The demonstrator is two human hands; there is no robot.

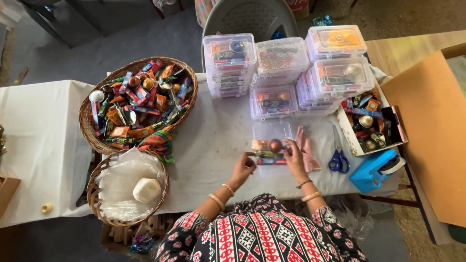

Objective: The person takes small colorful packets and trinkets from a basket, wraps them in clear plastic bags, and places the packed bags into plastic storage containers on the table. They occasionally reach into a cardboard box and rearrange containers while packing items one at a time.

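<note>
Both hands meet over a small clear plastic box (272,132) lying open near the front edge of the counter (213,145), which is draped in a white cloth. The left hand (241,167) pinches the near end of a little bundle of bright wrapped sweets (268,156), fingers closed on it, while the right hand (294,154) closes its grip around the other end, where a round copper-coloured foil ball (275,144) sits on top; held from both ends like this, the bundle seems kept together and level over the box. Just right of the right hand lies a folded pink paper napkin (306,145), and beyond it a pair of blue-handled scissors (338,157) and a blue tape dispenser (376,170) at the front right corner, all within easy reach. Toward the back edge, stacks of lidded clear boxes (281,73) already hold similar contents. A shallow open cardboard tray of loose sweets (371,123) sits by the right edge. At the left side a large woven wicker basket (97,138) overflows with wrapped sweets, and a smaller wicker basket (94,194) lined with clear plastic holds a pale round roll (146,189). A grey plastic chair (250,17) stands behind the counter on a grey floor
</note>
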